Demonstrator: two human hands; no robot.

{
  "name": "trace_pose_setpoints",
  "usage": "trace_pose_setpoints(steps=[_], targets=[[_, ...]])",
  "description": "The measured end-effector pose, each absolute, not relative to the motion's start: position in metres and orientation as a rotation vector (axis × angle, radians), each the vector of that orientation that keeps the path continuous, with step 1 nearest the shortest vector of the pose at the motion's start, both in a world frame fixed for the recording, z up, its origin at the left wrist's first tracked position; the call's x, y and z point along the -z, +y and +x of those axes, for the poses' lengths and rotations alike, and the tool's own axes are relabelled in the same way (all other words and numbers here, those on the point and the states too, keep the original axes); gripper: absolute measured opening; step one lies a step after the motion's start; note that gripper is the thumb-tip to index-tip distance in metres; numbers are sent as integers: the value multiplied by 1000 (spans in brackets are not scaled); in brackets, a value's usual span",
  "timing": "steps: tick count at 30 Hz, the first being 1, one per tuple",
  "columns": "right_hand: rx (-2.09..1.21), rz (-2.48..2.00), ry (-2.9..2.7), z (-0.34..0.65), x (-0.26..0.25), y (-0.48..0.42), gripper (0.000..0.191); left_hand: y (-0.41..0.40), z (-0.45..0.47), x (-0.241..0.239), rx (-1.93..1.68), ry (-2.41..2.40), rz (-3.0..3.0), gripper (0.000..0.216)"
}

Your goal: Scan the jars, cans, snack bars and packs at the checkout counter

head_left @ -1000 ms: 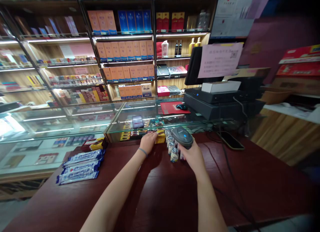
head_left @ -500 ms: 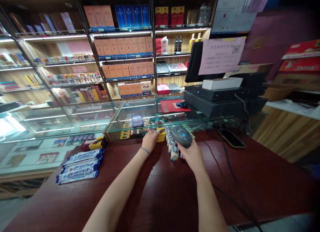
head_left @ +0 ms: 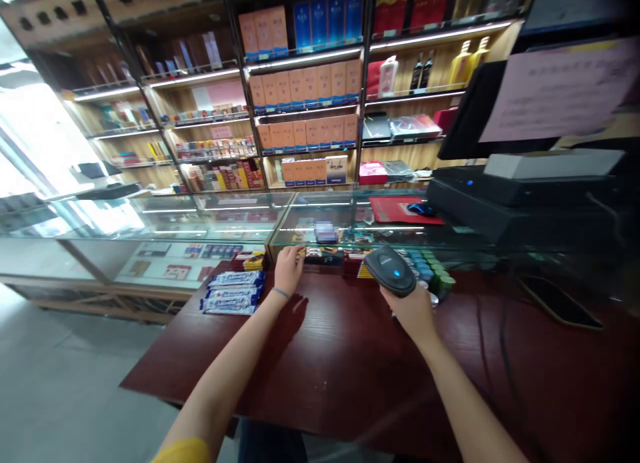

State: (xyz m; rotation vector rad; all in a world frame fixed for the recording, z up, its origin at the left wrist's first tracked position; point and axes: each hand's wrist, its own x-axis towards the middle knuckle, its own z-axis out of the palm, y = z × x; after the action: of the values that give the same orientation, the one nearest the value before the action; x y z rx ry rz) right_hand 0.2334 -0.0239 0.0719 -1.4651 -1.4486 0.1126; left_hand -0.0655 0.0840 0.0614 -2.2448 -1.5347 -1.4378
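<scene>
No wording is legible: markings on the dark-grey plastic scanner (head_left: 389, 268), pink rectangular paper sheet (head_left: 555, 93) at right and blue-and-white plastic packets (head_left: 233, 293) at left are indistinct.

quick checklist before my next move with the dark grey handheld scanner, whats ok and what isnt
1. Dark grey handheld scanner gripped in right hand: ok.
2. Scanner's small blue light lit: ok.
3. Left hand holding something: cannot tell, fingertips too small to read.
4. Blue-and-white shiny packets lying on the dark red wooden counter: ok.
5. Small round green-topped containers fully in view: not ok, partly hidden.
6. Flat black phone apart from both hands: ok.
</scene>
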Motion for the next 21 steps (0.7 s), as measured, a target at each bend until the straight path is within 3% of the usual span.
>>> trace_pose_setpoints(steps=[10, 15, 21], targets=[[-302, -1447, -1671, 199, -65, -22, 43, 101, -216, -42, 771, -1905, -2110, 54], [-371, -1444, -1794, 185, -56, -25, 47, 103, -241, -31, 509, -1982, -2154, 54], [-387, -1454, -1869, 181, -46, -20, 52, 103, -240, -36, 449, -1936, -2153, 53]])
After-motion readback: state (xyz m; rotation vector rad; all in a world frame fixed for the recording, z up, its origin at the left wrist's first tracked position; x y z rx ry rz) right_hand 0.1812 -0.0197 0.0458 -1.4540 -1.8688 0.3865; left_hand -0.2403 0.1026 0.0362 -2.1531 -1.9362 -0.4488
